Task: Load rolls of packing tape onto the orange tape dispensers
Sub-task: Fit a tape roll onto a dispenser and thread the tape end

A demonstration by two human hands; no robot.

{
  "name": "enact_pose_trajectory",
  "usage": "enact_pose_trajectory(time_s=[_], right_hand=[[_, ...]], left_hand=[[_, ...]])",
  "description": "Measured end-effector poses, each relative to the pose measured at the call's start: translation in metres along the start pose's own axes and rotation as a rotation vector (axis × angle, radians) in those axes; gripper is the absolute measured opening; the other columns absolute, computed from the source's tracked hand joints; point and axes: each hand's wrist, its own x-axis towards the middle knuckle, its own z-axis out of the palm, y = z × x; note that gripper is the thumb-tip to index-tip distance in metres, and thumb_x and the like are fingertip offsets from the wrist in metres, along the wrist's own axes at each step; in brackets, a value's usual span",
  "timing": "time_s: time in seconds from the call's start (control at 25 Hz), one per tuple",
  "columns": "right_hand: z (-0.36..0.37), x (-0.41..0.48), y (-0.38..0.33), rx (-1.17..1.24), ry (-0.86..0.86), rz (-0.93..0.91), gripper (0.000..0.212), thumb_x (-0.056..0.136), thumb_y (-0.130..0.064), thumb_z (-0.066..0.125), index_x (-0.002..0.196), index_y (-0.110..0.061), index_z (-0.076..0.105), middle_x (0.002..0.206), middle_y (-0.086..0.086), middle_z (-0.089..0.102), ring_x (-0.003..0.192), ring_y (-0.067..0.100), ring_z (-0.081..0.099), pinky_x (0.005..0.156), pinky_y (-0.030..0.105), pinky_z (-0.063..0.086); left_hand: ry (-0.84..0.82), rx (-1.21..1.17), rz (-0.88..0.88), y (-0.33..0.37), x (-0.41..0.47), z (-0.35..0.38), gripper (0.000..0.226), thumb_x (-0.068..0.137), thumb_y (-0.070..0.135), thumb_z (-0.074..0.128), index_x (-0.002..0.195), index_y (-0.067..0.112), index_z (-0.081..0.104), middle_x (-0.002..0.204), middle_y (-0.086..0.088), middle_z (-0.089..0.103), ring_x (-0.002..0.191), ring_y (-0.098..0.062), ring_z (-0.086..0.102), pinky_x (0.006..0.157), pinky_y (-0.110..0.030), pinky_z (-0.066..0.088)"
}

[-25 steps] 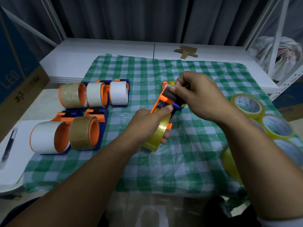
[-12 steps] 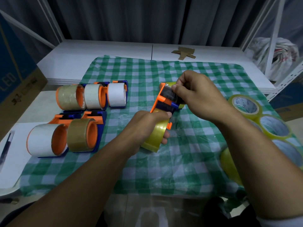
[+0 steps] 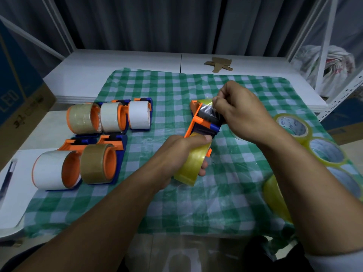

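Observation:
Over the middle of the green checked cloth point(image 3: 176, 89), my left hand point(image 3: 176, 154) grips a yellowish clear tape roll point(image 3: 191, 165) mounted on an orange and blue dispenser point(image 3: 200, 122). My right hand point(image 3: 241, 112) pinches the clear tape end point(image 3: 208, 107) stretched over the dispenser's front. Several loaded dispensers lie on the left: white roll point(image 3: 49, 169), brown roll point(image 3: 94, 163), tan roll point(image 3: 80, 118), off-white roll point(image 3: 110, 117) and another white roll point(image 3: 138, 114).
Loose yellowish tape rolls point(image 3: 292, 126) lie in a cluster at the cloth's right edge, one point(image 3: 275, 197) near my right forearm. A white shelf point(image 3: 117, 63) with cardboard scraps point(image 3: 219, 64) runs behind. A pen point(image 3: 7, 175) lies at far left. A metal rack point(image 3: 343, 91) stands right.
My right hand has pulled the tape end up and over the dispenser's front, shifting slightly up and right. My left hand keeps its hold on the roll.

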Motion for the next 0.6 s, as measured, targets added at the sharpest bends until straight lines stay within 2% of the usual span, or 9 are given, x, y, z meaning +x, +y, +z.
enact_pose_trajectory(time_s=[0.08, 0.24, 0.4, 0.6], right_hand=[[0.0012, 0.0005, -0.0008, -0.01, 0.008, 0.002, 0.018, 0.104, -0.023, 0.048, 0.096, -0.007, 0.052, 0.08, 0.001, 0.061, 0.07, 0.014, 0.053, 0.062, 0.035, 0.042], [0.0041, 0.0002, 0.0017, -0.035, 0.045, 0.054, 0.021, 0.107, -0.028, 0.044, 0.096, -0.01, 0.048, 0.08, 0.0, 0.057, 0.068, 0.014, 0.05, 0.059, 0.031, 0.038], [-0.002, 0.0043, 0.002, 0.006, 0.091, 0.076, 0.022, 0.107, -0.031, 0.044, 0.097, -0.012, 0.048, 0.089, 0.006, 0.066, 0.08, 0.022, 0.061, 0.066, 0.033, 0.046], [0.001, 0.0039, 0.0019, -0.042, 0.085, 0.084, 0.025, 0.107, -0.033, 0.042, 0.099, -0.011, 0.049, 0.093, 0.009, 0.067, 0.086, 0.028, 0.063, 0.077, 0.048, 0.052]], left_hand=[[-0.017, -0.019, 0.003, 0.0012, -0.001, 0.0007, 0.034, 0.092, 0.035, 0.069, 0.093, 0.002, 0.071, 0.075, -0.018, 0.07, 0.062, -0.03, 0.066, 0.065, -0.036, 0.057], [-0.015, -0.016, 0.017, 0.0013, -0.0022, 0.0052, 0.029, 0.092, 0.033, 0.07, 0.089, 0.004, 0.072, 0.072, -0.016, 0.069, 0.057, -0.026, 0.065, 0.059, -0.032, 0.057], [-0.056, -0.04, 0.024, 0.0, -0.0031, 0.0069, 0.025, 0.091, 0.03, 0.072, 0.09, 0.005, 0.071, 0.074, -0.016, 0.067, 0.058, -0.026, 0.064, 0.06, -0.032, 0.057], [-0.068, -0.043, 0.044, -0.0028, -0.0043, 0.0101, 0.021, 0.09, 0.026, 0.073, 0.087, 0.005, 0.071, 0.072, -0.014, 0.066, 0.055, -0.021, 0.064, 0.055, -0.028, 0.057]])
